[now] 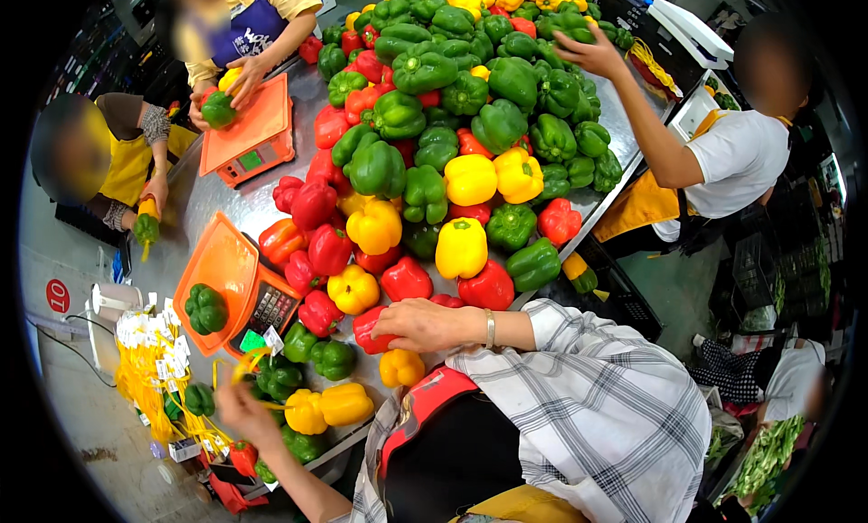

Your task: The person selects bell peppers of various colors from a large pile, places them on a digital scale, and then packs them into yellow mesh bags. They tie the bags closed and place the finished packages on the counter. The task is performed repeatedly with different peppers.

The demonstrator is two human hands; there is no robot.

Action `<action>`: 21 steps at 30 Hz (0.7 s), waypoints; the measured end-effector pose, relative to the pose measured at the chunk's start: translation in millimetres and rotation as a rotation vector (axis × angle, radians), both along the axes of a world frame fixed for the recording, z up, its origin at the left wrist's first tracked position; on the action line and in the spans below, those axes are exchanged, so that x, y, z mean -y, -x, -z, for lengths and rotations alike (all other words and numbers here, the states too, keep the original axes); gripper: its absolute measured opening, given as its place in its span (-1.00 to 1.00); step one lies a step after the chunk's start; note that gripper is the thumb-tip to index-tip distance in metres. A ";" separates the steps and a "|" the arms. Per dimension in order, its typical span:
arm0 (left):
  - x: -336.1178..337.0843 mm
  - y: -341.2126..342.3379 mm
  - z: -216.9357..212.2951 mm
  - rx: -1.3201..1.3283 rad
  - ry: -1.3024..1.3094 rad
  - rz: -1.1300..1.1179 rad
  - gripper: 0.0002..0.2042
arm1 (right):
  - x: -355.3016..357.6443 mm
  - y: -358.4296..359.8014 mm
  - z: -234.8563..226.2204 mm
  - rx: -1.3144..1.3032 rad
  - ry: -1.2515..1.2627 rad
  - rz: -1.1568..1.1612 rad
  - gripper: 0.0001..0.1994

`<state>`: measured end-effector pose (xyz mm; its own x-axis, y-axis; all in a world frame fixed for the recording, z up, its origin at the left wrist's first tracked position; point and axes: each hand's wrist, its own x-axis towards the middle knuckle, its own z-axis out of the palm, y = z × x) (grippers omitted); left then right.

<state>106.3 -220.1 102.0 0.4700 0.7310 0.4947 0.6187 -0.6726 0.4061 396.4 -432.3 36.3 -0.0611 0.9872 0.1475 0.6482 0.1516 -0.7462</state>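
Gripping a glossy red bell pepper (369,329) near the steel tabletop's (217,202) front edge, my right hand (420,325) closes over it, while my left hand (242,413) pinches a thin yellow band (246,367).

Pepper heap (452,152) on table (208,207); scale (237,283) left.

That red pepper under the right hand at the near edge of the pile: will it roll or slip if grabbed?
The red pepper looks glossy, so probably a bit slippery. Its lobed, rounded shape may rock or roll on the smooth metal table. The right hand rests on it, and the yellow pepper beside it might get nudged.
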 end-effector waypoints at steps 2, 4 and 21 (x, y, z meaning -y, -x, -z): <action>-10.8 -4.1 -33.0 0.043 -0.235 -0.095 -0.64 | -3.1 -3.4 -4.1 0.003 0.000 -0.008 -0.66; -16.2 -8.8 -34.0 -0.015 -0.245 -0.079 -0.62 | -2.4 -2.7 1.6 0.004 -0.034 -0.009 -0.64; 21.8 -57.3 8.7 -0.313 0.335 0.148 -0.50 | 3.8 -259.1 -98.3 0.628 -0.288 0.745 -0.68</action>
